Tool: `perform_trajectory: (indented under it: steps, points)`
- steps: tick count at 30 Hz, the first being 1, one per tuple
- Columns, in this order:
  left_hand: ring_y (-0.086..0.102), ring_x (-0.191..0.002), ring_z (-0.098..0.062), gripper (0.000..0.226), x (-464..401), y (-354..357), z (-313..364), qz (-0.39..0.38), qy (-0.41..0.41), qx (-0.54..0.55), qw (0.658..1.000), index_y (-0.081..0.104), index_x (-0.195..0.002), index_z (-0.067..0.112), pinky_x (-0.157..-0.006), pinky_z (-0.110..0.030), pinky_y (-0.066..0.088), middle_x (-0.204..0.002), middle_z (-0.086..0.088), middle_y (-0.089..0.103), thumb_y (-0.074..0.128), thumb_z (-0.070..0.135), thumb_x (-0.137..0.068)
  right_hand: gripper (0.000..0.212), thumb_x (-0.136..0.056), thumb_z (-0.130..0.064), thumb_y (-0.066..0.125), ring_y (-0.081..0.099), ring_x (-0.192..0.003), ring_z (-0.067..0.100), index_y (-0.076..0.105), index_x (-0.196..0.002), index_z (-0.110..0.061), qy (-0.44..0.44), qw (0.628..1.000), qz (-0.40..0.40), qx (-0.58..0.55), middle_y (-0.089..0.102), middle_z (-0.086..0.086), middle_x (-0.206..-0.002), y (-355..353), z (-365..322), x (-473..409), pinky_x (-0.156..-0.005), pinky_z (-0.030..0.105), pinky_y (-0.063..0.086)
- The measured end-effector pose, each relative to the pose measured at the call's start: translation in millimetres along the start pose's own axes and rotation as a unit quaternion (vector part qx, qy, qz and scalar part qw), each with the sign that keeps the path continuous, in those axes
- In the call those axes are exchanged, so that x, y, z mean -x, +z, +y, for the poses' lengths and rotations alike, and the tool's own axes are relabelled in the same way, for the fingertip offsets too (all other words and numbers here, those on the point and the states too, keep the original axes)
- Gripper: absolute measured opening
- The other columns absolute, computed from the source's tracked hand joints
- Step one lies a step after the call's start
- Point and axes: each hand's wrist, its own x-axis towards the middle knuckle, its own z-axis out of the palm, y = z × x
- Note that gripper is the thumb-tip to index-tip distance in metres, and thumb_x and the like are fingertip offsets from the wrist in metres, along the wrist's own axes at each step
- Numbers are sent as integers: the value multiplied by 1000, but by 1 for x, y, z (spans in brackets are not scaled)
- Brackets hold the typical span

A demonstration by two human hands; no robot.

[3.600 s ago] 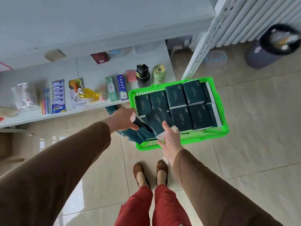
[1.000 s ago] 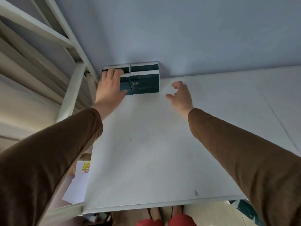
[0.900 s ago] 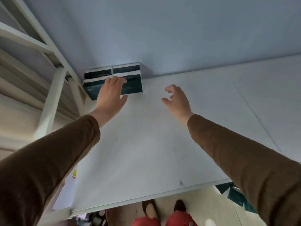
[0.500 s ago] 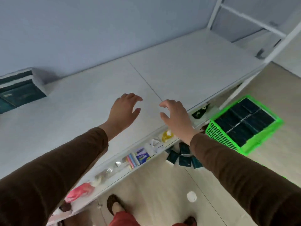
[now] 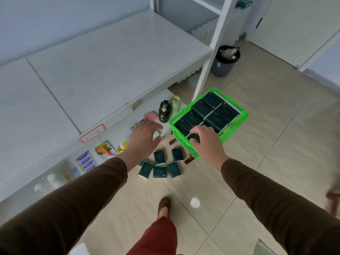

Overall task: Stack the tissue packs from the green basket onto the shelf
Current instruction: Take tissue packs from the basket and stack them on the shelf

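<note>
Fingers of my right hand curl loosely downward and hold nothing, hovering over the near corner of the green basket. My left hand is spread wide and flat, also holding nothing, above the front edge of the lower shelf. The basket stands on the floor, filled with dark tissue packs lying in rows. More dark packs lie loose on the floor just beside the basket's near corner. The wide upper shelf lies to my left.
</note>
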Motion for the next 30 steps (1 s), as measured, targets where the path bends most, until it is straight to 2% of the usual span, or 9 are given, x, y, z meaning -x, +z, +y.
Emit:
perform_trajectory:
  steps: [3,6,11,14,18,22,24,26,30]
  points:
    - [55,-110,-22,28,-40,40,21,-27,-12,28,999,65,-116,27,-90,-39,47,-115,4,63,64,27,-88,27,-94,-24,60,53,-111,24,59,-121,-18,40,999,-25,-19,61,2,-117,-1,57,-27,-94,43,46]
    - [53,-114,-21,28,-86,75,42,-59,-16,43,997,65,-119,26,-93,-40,46,-117,4,63,61,28,-91,34,-93,-21,62,56,-112,23,58,-126,-13,111,990,-46,-80,61,4,-120,1,108,-53,-94,35,47]
    - [50,-123,-22,34,-167,123,71,-109,-39,45,992,62,-126,22,-99,-37,42,-128,-2,60,61,25,-92,44,-92,-21,65,59,-115,25,50,-132,-9,255,944,-74,-197,61,8,-124,14,187,-98,-94,33,44]
    - [47,-126,-24,39,-215,154,79,-128,-67,45,988,58,-131,21,-101,-39,43,-133,-3,57,60,23,-92,51,-91,-22,66,58,-118,29,48,-135,-3,335,901,-85,-263,61,14,-127,34,227,-128,-96,33,43]
    - [45,-128,-28,50,-286,202,80,-162,-98,14,982,49,-138,16,-103,-43,40,-137,-8,51,61,20,-90,62,-90,-27,70,55,-123,31,44,-140,-1,450,806,-93,-373,56,17,-136,71,267,-171,-97,33,42]
    - [42,-129,-30,58,-344,255,75,-190,-143,-18,971,42,-142,12,-103,-47,41,-140,-11,46,63,16,-87,57,-89,-30,73,57,-98,24,52,-131,2,530,713,-133,-440,58,11,-110,108,298,-207,-83,30,45]
    - [41,-129,-32,64,-362,280,74,-202,-165,-33,965,40,-142,9,-102,-48,42,-139,-13,44,67,16,-85,51,-88,-25,74,56,-93,21,56,-127,2,548,680,-141,-467,59,7,-101,123,311,-216,-90,31,49]
    - [39,-131,-34,76,-373,301,72,-219,-170,-50,960,33,-147,9,-103,-50,41,-143,-14,41,72,19,-83,47,-88,-23,74,53,-89,20,56,-124,1,557,663,-154,-476,58,7,-97,134,320,-222,-92,31,50]
    - [39,-128,-35,104,-378,328,72,-210,-148,-78,963,16,-156,14,-99,-50,44,-145,-13,37,80,21,-74,44,-88,-27,73,40,-64,15,50,-120,-7,563,640,-182,-491,42,2,-76,149,333,-231,-73,27,45]
